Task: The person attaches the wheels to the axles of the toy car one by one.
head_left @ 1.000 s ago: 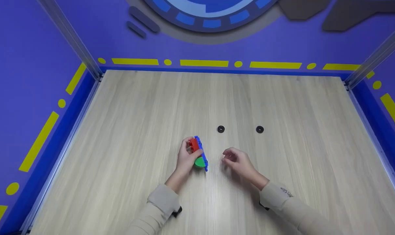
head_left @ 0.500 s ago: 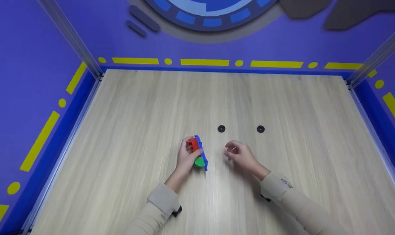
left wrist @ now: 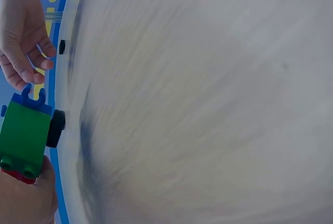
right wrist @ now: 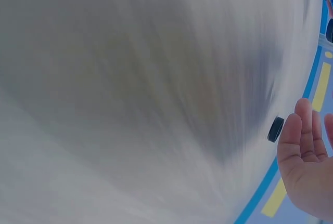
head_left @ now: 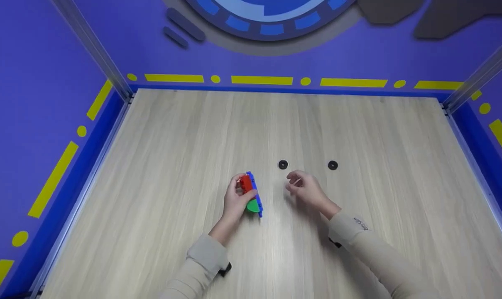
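My left hand (head_left: 233, 205) grips a toy block car, thumb across its side. The car has a long blue base (head_left: 259, 204), a red brick (head_left: 246, 182) and a rounded green brick (head_left: 253, 206). In the left wrist view a black wheel (left wrist: 55, 129) sits at the green brick (left wrist: 25, 135), and a blue hook (left wrist: 33, 95) juts from the base's end. My right hand (head_left: 309, 191), fingers loosely bent and holding nothing, hovers to the car's right. Just beyond it lies a loose black wheel (head_left: 283, 165); another black wheel (head_left: 333, 165) lies farther right.
The light wooden table (head_left: 192, 137) extends around both hands. Blue walls with yellow marks (head_left: 262, 80) enclose its back and sides, with metal posts (head_left: 99, 45) at the back corners.
My right hand has moved forward over the table, closer to the nearer loose wheel. The left hand keeps its grip on the toy car, almost still. Both loose wheels stay on the table.
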Available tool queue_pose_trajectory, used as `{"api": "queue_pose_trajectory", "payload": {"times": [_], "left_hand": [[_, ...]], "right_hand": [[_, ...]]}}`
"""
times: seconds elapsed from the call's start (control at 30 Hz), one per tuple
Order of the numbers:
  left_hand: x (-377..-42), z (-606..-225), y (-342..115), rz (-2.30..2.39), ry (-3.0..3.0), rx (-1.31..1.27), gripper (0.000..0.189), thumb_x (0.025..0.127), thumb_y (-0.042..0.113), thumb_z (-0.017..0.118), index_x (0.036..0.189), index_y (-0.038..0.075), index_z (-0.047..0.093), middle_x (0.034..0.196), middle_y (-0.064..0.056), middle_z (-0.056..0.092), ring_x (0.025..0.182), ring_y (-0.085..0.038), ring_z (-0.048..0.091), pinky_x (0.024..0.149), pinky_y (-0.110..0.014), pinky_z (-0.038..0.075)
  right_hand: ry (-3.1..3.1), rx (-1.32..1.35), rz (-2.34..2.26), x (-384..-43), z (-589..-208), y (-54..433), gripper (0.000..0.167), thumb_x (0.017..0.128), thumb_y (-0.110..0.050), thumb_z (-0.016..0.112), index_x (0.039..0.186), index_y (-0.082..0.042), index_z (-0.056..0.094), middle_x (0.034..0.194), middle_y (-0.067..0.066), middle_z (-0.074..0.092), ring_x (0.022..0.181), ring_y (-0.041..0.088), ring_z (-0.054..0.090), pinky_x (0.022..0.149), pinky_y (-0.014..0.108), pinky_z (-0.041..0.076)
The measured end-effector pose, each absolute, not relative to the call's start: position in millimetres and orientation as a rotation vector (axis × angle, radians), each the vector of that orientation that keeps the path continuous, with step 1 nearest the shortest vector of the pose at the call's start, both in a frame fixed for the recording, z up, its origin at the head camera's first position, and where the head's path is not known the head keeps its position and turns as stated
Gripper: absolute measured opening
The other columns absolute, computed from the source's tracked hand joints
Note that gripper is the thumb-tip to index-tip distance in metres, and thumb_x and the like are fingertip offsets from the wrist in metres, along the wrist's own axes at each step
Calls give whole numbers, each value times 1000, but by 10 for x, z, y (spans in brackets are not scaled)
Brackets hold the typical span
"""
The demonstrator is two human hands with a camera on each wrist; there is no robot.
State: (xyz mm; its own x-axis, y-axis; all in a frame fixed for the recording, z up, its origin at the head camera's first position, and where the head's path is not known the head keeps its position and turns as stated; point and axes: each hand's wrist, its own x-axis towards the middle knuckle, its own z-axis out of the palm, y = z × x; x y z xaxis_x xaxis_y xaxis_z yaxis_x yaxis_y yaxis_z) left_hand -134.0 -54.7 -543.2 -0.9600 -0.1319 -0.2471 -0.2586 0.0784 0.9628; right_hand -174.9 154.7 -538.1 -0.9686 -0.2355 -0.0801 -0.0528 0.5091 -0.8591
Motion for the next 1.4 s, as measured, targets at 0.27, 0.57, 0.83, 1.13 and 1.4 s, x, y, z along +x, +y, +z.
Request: {"api": "queue_pose_trajectory", "payload": {"times": [0.27,0.57,0.83,1.13,1.4], "left_hand": [[-1342,-5415,-549,2000,2213,-446,56,77,12,64,126,22,41,111,-10,47,95,-21,47,74,-27,41],[-1348,-5431,-555,1994,2217,-404,57,78,12,64,128,21,39,111,-10,47,96,-21,47,77,-28,42],[-1359,-5417,-550,1971,2219,-430,57,77,11,64,127,21,40,112,-10,47,99,-22,46,77,-28,42],[-1347,-5419,-538,1980,2205,-420,56,77,10,64,127,21,40,114,-10,47,100,-22,45,77,-29,43],[-1305,-5197,-547,1989,2152,-410,56,77,6,63,128,15,39,114,-13,45,100,-24,43,76,-29,41]], "right_hand": [[2548,-216,-1456,-1852,-5395,1526,24,78,-5,61,100,4,57,85,11,58,74,18,57,67,26,45],[2570,-209,-1430,-1923,-5380,1549,26,78,-5,60,102,5,56,86,12,57,76,20,58,68,27,45],[2558,-138,-1397,-2012,-5376,1551,29,79,-8,60,106,1,56,90,11,56,81,21,58,68,27,45],[2422,8,-1459,-2174,-5392,1522,38,79,-10,61,114,0,50,94,9,52,78,15,55,67,25,46],[2410,90,-1471,-2231,-5424,1482,40,78,-7,62,114,-1,48,95,9,51,75,13,54,64,24,44]]}}
